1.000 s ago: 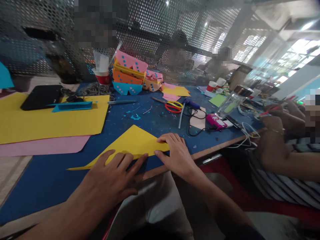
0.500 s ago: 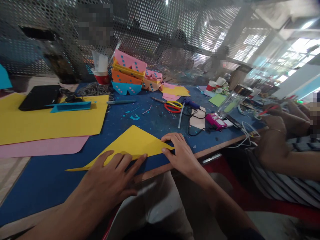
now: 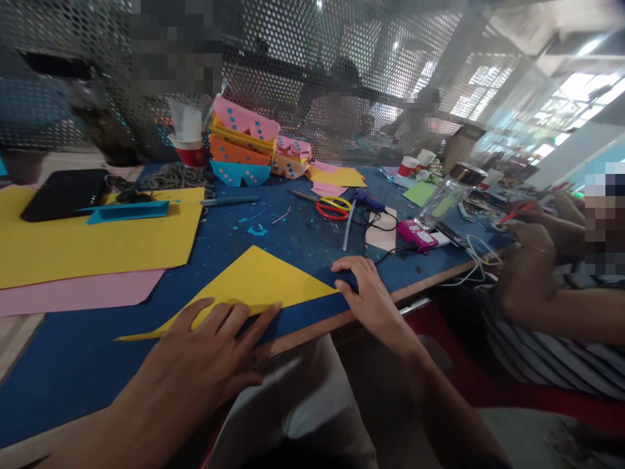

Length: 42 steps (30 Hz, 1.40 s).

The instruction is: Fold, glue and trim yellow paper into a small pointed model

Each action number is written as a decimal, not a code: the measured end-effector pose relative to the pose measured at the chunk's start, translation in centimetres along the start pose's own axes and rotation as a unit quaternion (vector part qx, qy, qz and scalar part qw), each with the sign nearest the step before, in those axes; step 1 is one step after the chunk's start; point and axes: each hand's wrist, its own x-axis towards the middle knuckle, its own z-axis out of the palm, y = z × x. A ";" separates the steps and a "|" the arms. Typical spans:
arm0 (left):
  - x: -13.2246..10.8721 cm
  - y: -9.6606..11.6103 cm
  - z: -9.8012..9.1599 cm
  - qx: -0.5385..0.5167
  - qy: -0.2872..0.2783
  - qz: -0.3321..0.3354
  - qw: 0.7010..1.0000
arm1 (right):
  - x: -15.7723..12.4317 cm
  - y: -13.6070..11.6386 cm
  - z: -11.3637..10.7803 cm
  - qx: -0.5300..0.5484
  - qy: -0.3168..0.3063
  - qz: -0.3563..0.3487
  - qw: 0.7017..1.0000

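folded yellow paper (image 3: pixel 258 277) lay near the front edge of the blue table (image 3: pixel 73 371); the left hand (image 3: pixel 195 358) rested on its near edge, fingers spread, gripping nothing; the right hand (image 3: pixel 366 290), thumb and forefinger parted around nothing visible, was at the right corner; even pressure along the fold presumably suited creasing; scissors (image 3: pixel 318 202) lay beyond.

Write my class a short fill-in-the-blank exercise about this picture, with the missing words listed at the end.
1. The left hand rests on a folded paper coloured ____.
2. The scissors have one yellow handle and one ____ handle.
3. A ____ sheet sticks out from under the large yellow sheet.
4. The tabletop beneath the folded paper is ____.
Missing words: yellow; red; pink; blue.
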 end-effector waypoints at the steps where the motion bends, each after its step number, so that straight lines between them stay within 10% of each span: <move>1: 0.0 0.0 0.0 0.001 -0.001 -0.007 1.000 | 0.0 0.1 0.0 0.001 0.002 -0.001 1.000; 8: 0.1 0.6 0.5 -0.003 -0.004 -0.029 1.000 | -1.0 -2.0 0.2 -0.029 0.101 -0.048 0.993; 15: 0.1 1.0 0.5 0.009 0.004 -0.045 0.999 | -1.5 -4.8 2.3 -0.056 -0.050 -0.226 0.971; 42: -4.7 -0.2 0.5 -0.013 0.132 -0.066 0.989 | -1.0 -3.4 3.4 0.003 -0.004 -0.266 0.964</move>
